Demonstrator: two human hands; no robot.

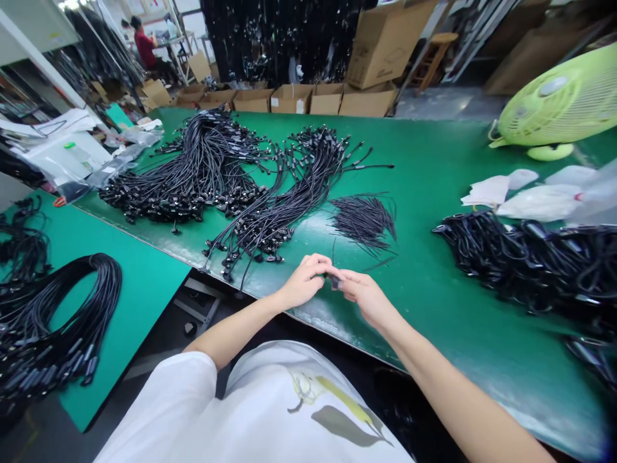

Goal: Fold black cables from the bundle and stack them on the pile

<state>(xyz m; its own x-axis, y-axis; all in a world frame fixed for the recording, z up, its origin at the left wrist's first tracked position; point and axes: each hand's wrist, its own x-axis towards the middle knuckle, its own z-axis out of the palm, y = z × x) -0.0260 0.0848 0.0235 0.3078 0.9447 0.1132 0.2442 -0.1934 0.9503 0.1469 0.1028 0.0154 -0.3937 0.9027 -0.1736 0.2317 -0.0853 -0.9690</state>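
Observation:
My left hand [304,280] and my right hand [365,296] meet above the near edge of the green table [434,154]. Both pinch a small black piece [333,279] between their fingertips; it looks like a short tie, too small to name for sure. Just beyond the hands lies a small pile of thin black ties [362,220]. Two big heaps of black cables with connectors [202,167] spread over the table's left half. Another heap of black cables [535,257] lies to the right of my right hand.
A lime-green fan [559,96] stands at the far right, with white plastic bags [530,193] in front of it. Cardboard boxes [308,98] line the far edge. A second green table [139,283] at left carries bundled cables [53,328]. A person in red [144,48] works far back.

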